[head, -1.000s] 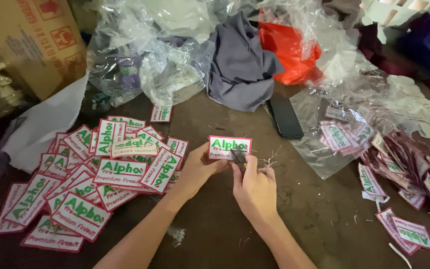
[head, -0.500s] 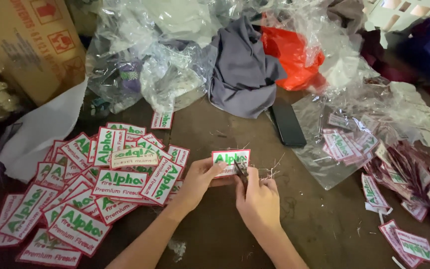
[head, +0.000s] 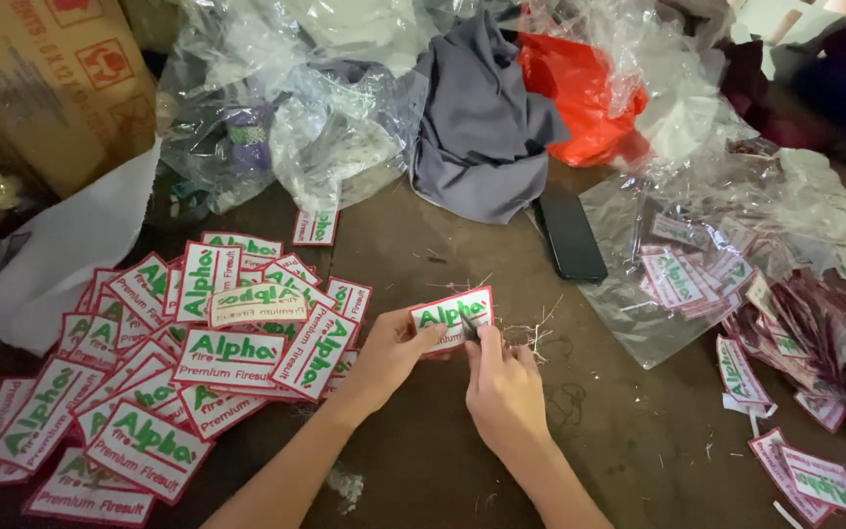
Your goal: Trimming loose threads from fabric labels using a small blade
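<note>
holding a white patch with a red edge just above the desk, the left hand has slid closer to the big pile of patches than before, while the right hand pinches a small dark tool at its edge.

Bare forearms, no sleeves, no gloves.

Hands in view: two, left hand and right hand. Held patch: one. Patches in the left pile: too many and too overlapped to count. Phone: one. Grey cloth: one. Red bag: one. Cardboard box: one.
</note>
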